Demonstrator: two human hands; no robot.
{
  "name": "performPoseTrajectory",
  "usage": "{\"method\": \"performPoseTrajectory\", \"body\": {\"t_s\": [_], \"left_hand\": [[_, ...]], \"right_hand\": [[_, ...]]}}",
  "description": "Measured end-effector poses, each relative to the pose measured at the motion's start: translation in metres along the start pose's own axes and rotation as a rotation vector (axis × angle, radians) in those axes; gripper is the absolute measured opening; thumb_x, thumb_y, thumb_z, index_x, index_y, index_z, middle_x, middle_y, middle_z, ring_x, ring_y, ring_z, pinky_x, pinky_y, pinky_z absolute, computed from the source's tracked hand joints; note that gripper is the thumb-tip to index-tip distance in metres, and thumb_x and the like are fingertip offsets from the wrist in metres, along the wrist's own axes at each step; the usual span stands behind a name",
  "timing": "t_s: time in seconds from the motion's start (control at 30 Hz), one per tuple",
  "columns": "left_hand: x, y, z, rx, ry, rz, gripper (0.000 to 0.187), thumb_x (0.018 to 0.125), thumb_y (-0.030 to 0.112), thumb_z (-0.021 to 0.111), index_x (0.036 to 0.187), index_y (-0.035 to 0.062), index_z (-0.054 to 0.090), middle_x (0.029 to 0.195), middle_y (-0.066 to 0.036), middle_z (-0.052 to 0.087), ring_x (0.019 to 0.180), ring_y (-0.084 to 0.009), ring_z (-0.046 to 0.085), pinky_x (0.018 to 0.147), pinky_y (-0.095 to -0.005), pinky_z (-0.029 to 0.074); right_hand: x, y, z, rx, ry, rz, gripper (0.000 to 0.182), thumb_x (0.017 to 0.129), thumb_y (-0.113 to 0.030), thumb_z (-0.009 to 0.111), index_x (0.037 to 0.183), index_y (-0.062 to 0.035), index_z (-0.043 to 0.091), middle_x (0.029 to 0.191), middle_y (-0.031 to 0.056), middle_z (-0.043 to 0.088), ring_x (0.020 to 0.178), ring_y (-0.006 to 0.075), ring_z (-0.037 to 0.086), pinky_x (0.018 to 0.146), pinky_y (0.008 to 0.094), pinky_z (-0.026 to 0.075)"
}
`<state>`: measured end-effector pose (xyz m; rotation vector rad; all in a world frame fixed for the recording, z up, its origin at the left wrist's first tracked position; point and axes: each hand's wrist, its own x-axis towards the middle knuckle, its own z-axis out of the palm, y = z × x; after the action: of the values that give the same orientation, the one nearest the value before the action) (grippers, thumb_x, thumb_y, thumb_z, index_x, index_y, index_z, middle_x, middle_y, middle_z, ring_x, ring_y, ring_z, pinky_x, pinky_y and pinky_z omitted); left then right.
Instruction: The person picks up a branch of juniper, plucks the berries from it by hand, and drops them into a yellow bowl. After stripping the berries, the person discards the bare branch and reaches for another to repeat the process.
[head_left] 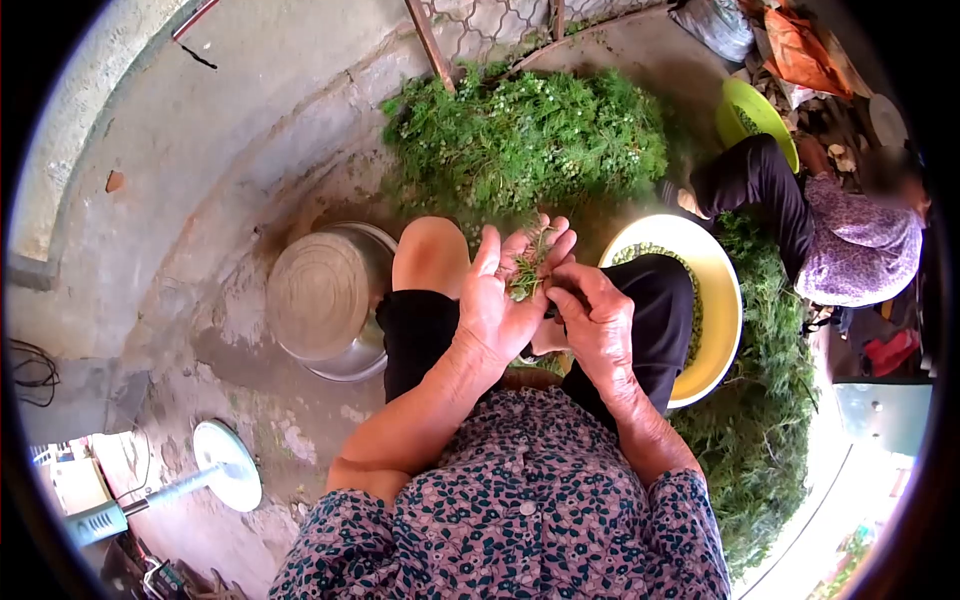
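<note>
A: Where is the sprig?

B: It lies across the open palm of the left hand [503, 290], fingers spread upward; the right hand [592, 320] pinches its lower end, fingertips pressed together.

A: How should it be stripped well?

B: Probably with the green sprig [527, 270] kept flat; pull in small pinches over the yellow basin [722, 300], beside the herb heap [525, 135].

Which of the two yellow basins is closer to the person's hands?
The large yellow basin beside the person's right knee, just right of the right hand. The smaller greenish-yellow basin sits farther back, beyond the co-worker's dark-trousered leg.
</note>
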<state>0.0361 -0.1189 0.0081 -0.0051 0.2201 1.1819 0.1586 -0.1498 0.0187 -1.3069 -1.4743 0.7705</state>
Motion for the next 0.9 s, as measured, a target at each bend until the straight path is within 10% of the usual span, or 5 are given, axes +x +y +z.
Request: {"method": "performPoseTrajectory", "body": {"t_s": [0.33, 0.9], "left_hand": [[-0.002, -0.007, -0.026, -0.041, 0.099, -0.086, 0.053, 0.092, 0.045, 0.037, 0.117, -0.0003, 0.048, 0.122, -0.016, 0.05, 0.115, -0.0263, 0.044, 0.1, -0.0377, 0.033], [0.0, -0.017, -0.021, -0.001, 0.153, -0.095, 0.051, 0.093, 0.042, 0.036, 0.116, -0.0027, 0.049, 0.124, -0.018, 0.048, 0.12, -0.0313, 0.041, 0.103, -0.0409, 0.031]], "right_hand": [[0.013, -0.002, -0.009, -0.043, -0.154, -0.064, 0.028, 0.072, 0.009, 0.059, 0.096, -0.0026, 0.065, 0.094, 0.0107, 0.057, 0.083, 0.0173, 0.058, 0.072, 0.0244, 0.047], [-0.002, -0.004, 0.002, -0.194, -0.318, -0.054, 0.022, 0.069, 0.004, 0.065, 0.09, -0.0012, 0.061, 0.078, 0.0105, 0.057, 0.073, 0.0231, 0.059, 0.064, 0.0287, 0.047]]}}
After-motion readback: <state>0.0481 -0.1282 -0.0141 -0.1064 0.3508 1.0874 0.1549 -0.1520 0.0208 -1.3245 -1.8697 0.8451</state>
